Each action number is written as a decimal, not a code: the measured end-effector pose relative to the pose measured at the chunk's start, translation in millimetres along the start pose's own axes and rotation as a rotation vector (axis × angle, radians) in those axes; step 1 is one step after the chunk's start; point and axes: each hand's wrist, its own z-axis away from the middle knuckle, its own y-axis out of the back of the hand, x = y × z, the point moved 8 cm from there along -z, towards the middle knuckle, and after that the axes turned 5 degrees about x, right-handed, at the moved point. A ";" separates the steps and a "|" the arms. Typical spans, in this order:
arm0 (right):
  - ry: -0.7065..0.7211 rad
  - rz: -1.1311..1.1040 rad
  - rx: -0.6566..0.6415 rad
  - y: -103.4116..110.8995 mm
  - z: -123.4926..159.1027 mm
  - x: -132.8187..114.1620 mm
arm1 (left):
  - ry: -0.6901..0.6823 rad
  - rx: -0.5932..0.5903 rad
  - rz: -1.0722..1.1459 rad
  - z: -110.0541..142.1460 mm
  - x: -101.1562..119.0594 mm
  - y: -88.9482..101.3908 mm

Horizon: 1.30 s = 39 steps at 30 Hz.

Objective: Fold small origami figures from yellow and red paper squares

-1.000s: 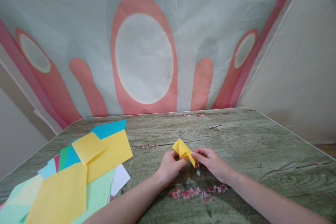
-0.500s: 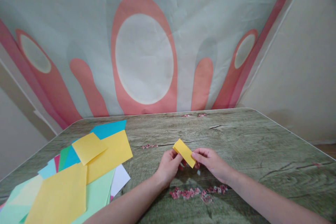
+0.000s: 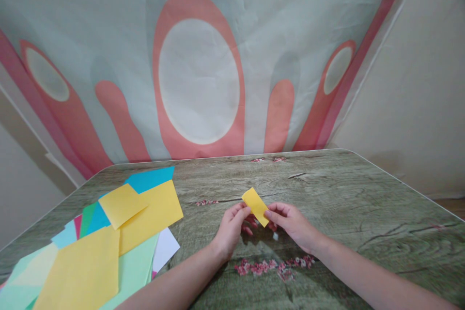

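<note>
Plainly pinched by right hand (image 3: 293, 223), yellow paper (image 3: 255, 206) partly over left hand (image 3: 228, 229), grasp there unclear

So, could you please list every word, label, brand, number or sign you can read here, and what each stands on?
There are none to read: no lettering or numbers show on the small yellow paper, the coloured sheets, the table or the backdrop, which bears only plain shapes.
</note>
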 end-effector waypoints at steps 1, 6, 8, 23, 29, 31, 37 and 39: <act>0.008 0.011 0.004 0.0 0.1 -0.5 | -0.012 -0.002 -0.021 0.0 0.8 -0.5; 0.088 0.097 -0.004 -2.8 2.3 -4.0 | -0.061 -0.017 -0.091 0.6 4.3 -4.5; 0.148 0.130 0.019 -2.1 4.5 -7.9 | -0.066 -0.012 -0.081 0.6 4.9 -4.4; 0.730 0.718 0.129 -4.9 24.9 -41.0 | -0.077 -0.041 -0.013 2.6 7.4 -3.3; 0.749 0.823 0.108 -5.2 24.7 -40.0 | -0.113 -0.078 0.001 4.0 9.5 -6.4; 0.764 0.863 0.113 -5.2 24.7 -40.4 | -0.133 -0.068 -0.006 3.5 9.5 -5.2; 0.824 0.946 0.137 -5.0 27.4 -43.6 | -0.283 -0.002 -0.198 3.1 12.7 2.0; 0.863 0.957 0.144 -6.0 29.5 -45.0 | -0.366 0.065 -0.327 5.2 18.5 6.3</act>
